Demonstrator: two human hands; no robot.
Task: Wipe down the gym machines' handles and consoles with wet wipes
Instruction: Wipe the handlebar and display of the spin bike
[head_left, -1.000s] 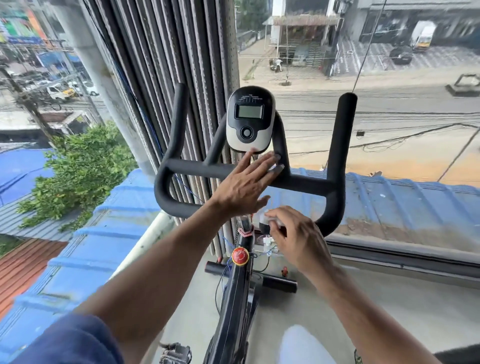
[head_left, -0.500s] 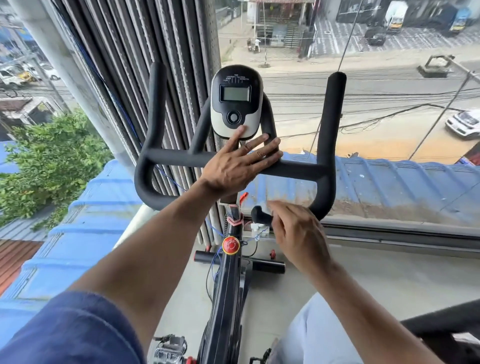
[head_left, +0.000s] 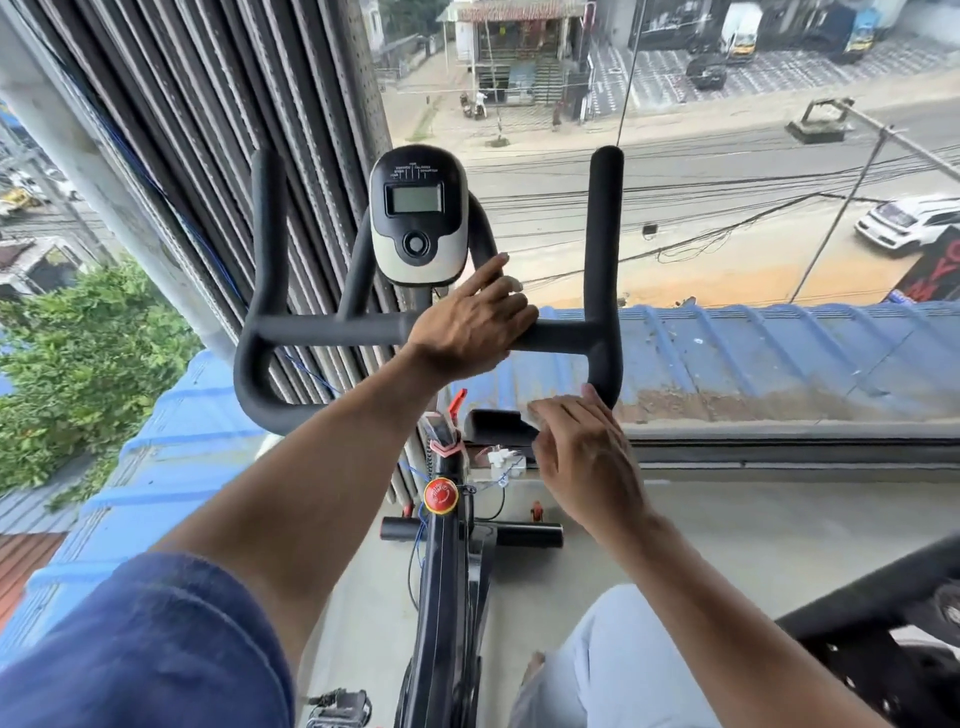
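Exercise bike handlebar (head_left: 322, 330), black foam, centre frame; console (head_left: 417, 215) upright just above crossbar. Left hand (head_left: 470, 325) flat on crossbar right of console, fingers straight; small white edge at fingertips may be wipe, cannot tell. Right hand (head_left: 582, 452) lower, fingers loosely extended, empty, near black knob (head_left: 496, 423). Risk: left fingertips close to console, sideways stroke could knock it. White connector and thin wires (head_left: 501, 460) beside right hand could snag.
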